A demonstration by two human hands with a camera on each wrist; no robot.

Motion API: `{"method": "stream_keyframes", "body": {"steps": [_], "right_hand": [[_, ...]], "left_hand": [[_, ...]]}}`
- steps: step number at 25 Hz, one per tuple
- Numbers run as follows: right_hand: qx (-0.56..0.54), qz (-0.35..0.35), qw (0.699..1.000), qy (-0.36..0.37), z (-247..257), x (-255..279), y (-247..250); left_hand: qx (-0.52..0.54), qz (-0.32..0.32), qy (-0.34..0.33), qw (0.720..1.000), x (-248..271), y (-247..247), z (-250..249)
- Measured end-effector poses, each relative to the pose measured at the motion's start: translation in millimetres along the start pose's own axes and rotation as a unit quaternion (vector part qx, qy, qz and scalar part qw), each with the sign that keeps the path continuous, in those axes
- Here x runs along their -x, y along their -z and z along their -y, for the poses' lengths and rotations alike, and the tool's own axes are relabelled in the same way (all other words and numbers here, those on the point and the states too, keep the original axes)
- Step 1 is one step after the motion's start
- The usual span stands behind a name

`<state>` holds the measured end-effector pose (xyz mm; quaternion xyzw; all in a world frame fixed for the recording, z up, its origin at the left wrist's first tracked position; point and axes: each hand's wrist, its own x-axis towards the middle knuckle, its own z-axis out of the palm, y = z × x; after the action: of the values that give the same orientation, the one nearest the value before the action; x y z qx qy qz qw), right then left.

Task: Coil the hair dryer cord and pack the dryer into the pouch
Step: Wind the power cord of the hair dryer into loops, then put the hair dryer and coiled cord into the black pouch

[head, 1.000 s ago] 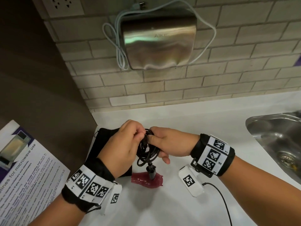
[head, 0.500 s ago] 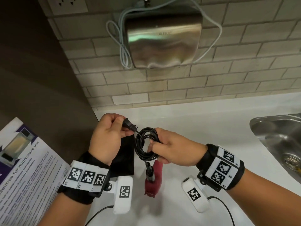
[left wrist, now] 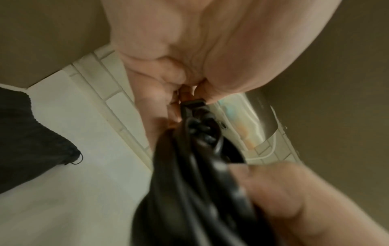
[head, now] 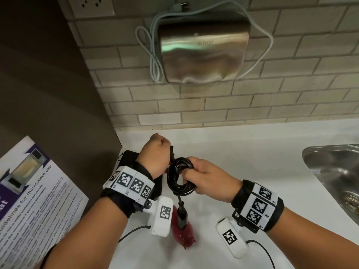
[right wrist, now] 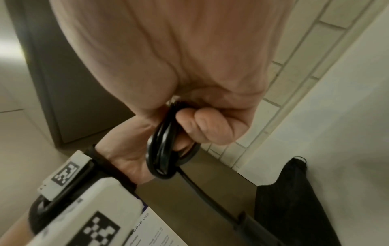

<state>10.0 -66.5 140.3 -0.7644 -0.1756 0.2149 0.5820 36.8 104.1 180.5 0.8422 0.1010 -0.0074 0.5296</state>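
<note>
The black cord is wound into a small coil [head: 179,177] held above the white counter. My right hand [head: 206,176] grips the coil's right side, fingers curled through the loops [right wrist: 166,149]. My left hand [head: 155,154] is closed in a fist just left of the coil, pinching the black plug [left wrist: 192,106] at the cord's end. From the coil a short length of cord drops to the red hair dryer [head: 182,230], which lies on the counter below. The black pouch [head: 128,162] lies flat under my left wrist, also seen in the wrist views [left wrist: 25,143] [right wrist: 294,199].
A steel sink [head: 334,171] is set into the counter at the right. A printed microwave guideline sheet [head: 33,200] lies at the left. On the brick wall hang a metal hand dryer [head: 202,55] with a pale cord and a socket plate [head: 93,4].
My left hand has drawn the plug from far left in beside the coil's upper left. The coil looks tighter, and the dryer now hangs more directly under it.
</note>
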Motion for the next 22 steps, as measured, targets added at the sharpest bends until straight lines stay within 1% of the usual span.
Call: {"method": "stream_keyframes", "body": {"steps": [2, 4, 7, 9, 10, 11, 12, 13, 14, 15, 17, 18, 19, 20, 22], "right_hand": [[-0.065, 0.011, 0.998, -0.009, -4, -1, 0], [-0.069, 0.003, 0.997, -0.029, -5, -2, 3], [-0.045, -0.051, 0.994, -0.082, -12, -9, 9], [-0.025, -0.070, 0.993, -0.093, -21, -14, 16], [-0.015, -0.089, 0.991, -0.097, -26, -18, 21], [-0.012, -0.118, 0.988, -0.102, -33, -21, 27], [-0.017, -0.152, 0.982, -0.107, -41, -25, 35], [-0.026, -0.188, 0.976, -0.111, -49, -28, 43], [-0.037, -0.224, 0.967, -0.116, -59, -30, 49], [-0.043, -0.255, 0.958, -0.121, -68, -32, 55], [-0.040, -0.297, 0.945, -0.130, -86, -33, 61], [-0.032, -0.303, 0.943, -0.136, -95, -34, 63], [-0.015, -0.301, 0.942, -0.143, -104, -36, 64], [0.012, -0.294, 0.943, -0.153, -114, -37, 67], [0.107, -0.264, 0.943, -0.173, -131, -41, 71]], "left_hand": [[-0.082, 0.003, -0.035, 0.996, -1, -4, -1], [-0.095, 0.018, -0.047, 0.994, -4, -9, 2], [-0.004, 0.041, -0.014, 0.999, -11, -20, 13], [0.076, 0.050, 0.002, 0.996, -12, -30, 17], [0.093, 0.048, 0.000, 0.994, -11, -36, 21], [0.084, 0.043, -0.008, 0.996, -10, -40, 29], [0.054, 0.040, -0.013, 0.998, -6, -45, 39], [0.017, 0.050, -0.013, 0.999, 1, -49, 50], [-0.028, 0.082, -0.004, 0.996, 10, -54, 65], [-0.078, 0.130, 0.003, 0.988, 22, -59, 81], [-0.197, 0.228, 0.010, 0.954, 48, -72, 111], [-0.248, 0.256, 0.007, 0.934, 56, -80, 127], [-0.276, 0.265, 0.007, 0.924, 62, -87, 141], [-0.281, 0.262, 0.014, 0.923, 64, -95, 153], [-0.274, 0.248, 0.029, 0.929, 59, -102, 169]]}}
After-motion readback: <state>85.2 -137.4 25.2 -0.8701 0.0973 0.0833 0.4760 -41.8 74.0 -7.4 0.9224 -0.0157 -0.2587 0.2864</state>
